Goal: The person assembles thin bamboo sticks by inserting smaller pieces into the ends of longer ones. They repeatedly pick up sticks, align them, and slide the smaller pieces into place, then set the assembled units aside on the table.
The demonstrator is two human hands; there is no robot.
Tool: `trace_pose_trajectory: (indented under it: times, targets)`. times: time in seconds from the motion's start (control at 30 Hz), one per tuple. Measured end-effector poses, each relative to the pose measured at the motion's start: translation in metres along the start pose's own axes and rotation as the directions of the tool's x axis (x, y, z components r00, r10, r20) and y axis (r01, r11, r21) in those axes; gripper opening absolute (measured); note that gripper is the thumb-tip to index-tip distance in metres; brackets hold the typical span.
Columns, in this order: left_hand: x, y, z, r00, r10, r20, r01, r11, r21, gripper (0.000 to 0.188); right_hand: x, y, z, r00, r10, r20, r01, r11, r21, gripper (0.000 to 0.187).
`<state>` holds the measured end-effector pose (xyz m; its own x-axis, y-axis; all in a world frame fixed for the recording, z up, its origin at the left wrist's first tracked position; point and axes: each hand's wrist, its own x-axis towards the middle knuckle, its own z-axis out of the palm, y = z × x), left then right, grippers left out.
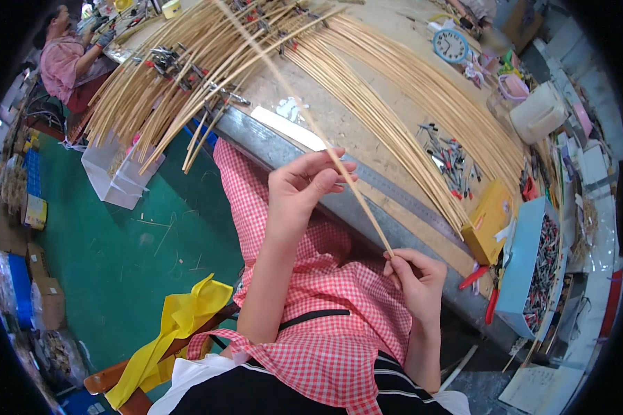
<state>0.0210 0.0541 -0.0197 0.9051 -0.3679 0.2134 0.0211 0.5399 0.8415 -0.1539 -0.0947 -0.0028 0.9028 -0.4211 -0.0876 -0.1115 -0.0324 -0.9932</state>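
On my head feed, the right hand (419,277) pinches the lower end of a thin stick (365,211) between thumb and finger! Farther up the shaft, the left hand (303,183) curls round it; how tightly, I can't tell. Right of the pinch I've a yellow box (491,223), then a blue bin (518,270); beyond both hands, long sticks (429,83) fan out.

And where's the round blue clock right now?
In the head view, the clock is at the upper right, just beyond the long pale sticks and far from the person's right hand.
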Motion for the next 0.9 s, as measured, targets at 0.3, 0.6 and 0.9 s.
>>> trace_pose_trajectory:
  times: [0.3,0.6,0.9]
  targets:
    - [0.001,-0.001,-0.010,0.995,-0.050,-0.091,0.057,0.996,0.074,0.025,-0.002,0.005,0.007,1.000,0.000,0.011,0.000,0.999,0.039,0.013]
    - [0.002,-0.012,-0.005,0.993,-0.086,-0.078,0.093,0.992,0.090,0.027,0.002,0.012,-0.010,0.898,-0.360,-0.254,0.251,0.893,-0.374,0.011]
    - [0.000,-0.025,-0.001,0.990,-0.136,0.035,0.137,0.990,-0.032,0.028,-0.001,-0.007,-0.015,0.869,-0.485,-0.101,0.363,0.762,-0.536,0.011]
